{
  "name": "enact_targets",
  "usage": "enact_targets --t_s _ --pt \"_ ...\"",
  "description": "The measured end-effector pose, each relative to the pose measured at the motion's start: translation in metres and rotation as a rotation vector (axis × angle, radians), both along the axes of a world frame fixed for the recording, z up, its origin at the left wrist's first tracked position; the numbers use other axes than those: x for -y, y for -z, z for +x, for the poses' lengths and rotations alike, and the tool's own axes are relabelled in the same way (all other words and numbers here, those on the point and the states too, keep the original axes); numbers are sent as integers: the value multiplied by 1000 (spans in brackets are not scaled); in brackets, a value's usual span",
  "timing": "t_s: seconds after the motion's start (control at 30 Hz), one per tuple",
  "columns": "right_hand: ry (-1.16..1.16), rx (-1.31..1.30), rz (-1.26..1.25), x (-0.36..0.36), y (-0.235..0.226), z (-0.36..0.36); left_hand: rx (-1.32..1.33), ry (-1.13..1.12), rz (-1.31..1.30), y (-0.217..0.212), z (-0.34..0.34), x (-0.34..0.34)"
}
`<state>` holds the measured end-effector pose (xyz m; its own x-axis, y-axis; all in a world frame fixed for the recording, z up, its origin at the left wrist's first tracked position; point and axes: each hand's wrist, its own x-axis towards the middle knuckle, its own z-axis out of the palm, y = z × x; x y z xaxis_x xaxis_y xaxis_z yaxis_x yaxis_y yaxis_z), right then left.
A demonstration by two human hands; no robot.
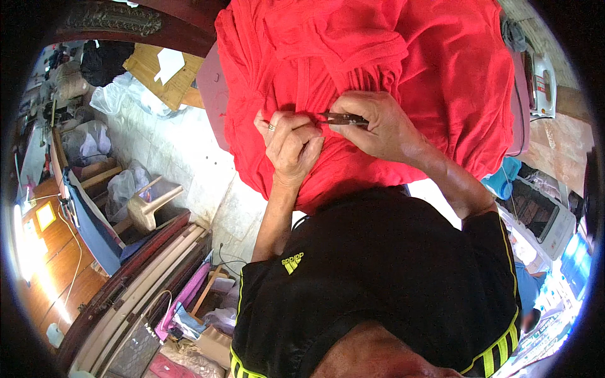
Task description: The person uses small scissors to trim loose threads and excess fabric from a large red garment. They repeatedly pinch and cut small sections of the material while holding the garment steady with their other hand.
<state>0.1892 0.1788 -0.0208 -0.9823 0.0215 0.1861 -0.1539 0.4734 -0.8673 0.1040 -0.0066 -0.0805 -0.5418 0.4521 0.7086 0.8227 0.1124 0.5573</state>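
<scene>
Closest in, black shirt with yellow stripes filling the lower frame, both forearms rising from it. Left hand curled tight, fingers pinching a fold of the red garment, ring on one finger. Right hand just beside it, nearly touching, closed around small dark thread snips, blades pointing left toward the pinched fold. Red garment itself heaped over the work surface straight ahead, bunched and gathered just above the hands, spilling down toward the lap. Off to the left, down on the pale floor, a wooden stool tipped on its side, clear plastic bags near it, blue cloth draped over a rail. Far right, a white iron at the edge of the table. Far upper left, a sheet of cardboard lying flat.
</scene>
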Motion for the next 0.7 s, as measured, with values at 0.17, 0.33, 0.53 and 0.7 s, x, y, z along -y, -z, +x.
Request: enact_targets --t_s 0.17,0.33,0.53,0.7 --pt "59 11 -82 -6 7 6 -40 -17 -16 -2 -4 0" --pt "60 -154 -67 -1 4 7 -14 -17 12 -1 -4 -1" --pt "36 27 -37 -5 4 0 271 82 -275 -40 -14 -3" --pt "-47 187 -305 -14 -4 -10 611 299 -418 -64 -38 -4"
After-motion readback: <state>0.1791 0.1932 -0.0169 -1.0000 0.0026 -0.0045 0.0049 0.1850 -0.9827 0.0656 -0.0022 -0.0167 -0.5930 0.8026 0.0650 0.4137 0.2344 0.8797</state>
